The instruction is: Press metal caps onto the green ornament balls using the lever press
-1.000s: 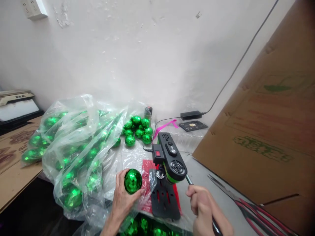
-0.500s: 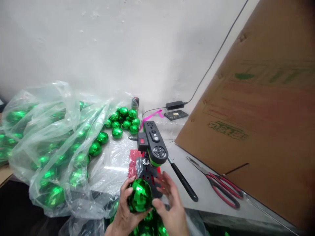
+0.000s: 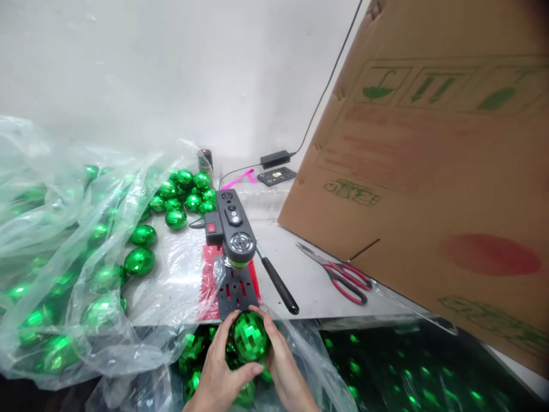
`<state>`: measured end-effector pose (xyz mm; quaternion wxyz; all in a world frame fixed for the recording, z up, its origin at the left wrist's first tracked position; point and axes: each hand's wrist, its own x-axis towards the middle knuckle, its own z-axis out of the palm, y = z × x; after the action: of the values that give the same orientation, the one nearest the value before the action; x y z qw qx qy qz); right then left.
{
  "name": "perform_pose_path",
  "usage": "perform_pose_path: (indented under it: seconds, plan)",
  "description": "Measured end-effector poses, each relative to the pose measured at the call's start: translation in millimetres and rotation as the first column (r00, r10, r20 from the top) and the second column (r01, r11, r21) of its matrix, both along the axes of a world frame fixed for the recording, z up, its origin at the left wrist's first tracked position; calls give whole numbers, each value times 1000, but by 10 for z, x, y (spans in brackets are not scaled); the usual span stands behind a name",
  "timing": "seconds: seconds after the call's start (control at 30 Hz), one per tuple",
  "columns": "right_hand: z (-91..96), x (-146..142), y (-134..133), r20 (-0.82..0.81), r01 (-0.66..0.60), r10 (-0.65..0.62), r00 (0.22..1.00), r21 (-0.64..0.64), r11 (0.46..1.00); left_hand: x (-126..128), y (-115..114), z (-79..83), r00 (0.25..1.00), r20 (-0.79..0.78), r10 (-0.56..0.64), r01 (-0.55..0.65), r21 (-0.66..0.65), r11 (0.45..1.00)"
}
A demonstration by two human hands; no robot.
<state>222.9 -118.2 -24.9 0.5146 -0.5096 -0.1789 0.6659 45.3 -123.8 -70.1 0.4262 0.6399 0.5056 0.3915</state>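
Between my hands is a shiny green faceted ball (image 3: pixel 251 336), like a mirror-ball ornament, just in front of the table edge. My left hand (image 3: pixel 221 360) is closed around its left side, with the thumb across the near underside. Along the right side, my right hand (image 3: pixel 281 357) curves its fingers against the same ball. Beyond the hands stands a small dark grey machine (image 3: pixel 235 226) with a red switch, a slotted base plate (image 3: pixel 235 294) and a black lever handle (image 3: pixel 281 286). More green balls (image 3: pixel 191 349) lie below, in clear plastic.
A large clear plastic bag (image 3: pixel 81 229) with green balls spreads over the left. Loose balls (image 3: pixel 184 178) cluster by the wall. Red-handled scissors (image 3: pixel 347 280) lie right of the lever, near a leaning cardboard box (image 3: pixel 420 189). A phone (image 3: pixel 277 175) and black power adapter (image 3: pixel 275 158) sit behind.
My right hand, apart with spread fingers before, has come against the ball. The ball is a little lower, nearer the table edge. The view has shifted right and down.
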Motion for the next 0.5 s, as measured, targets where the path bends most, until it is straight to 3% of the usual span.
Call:
perform_pose_path:
  seconds: [0.1,0.3,0.5]
  plan:
    - [-7,-23,2,-8,-49,49,999,-70,996,-38,-18,32,999,40,-33,36,-98,995]
    - [136,-46,8,81,-73,76,994,-43,996,-36,-17,128,974,215,-75,129,-248,960]
    - [83,81,76,203,-221,216,955,4,975,-57,24,257,961,271,-57,150,-333,931]
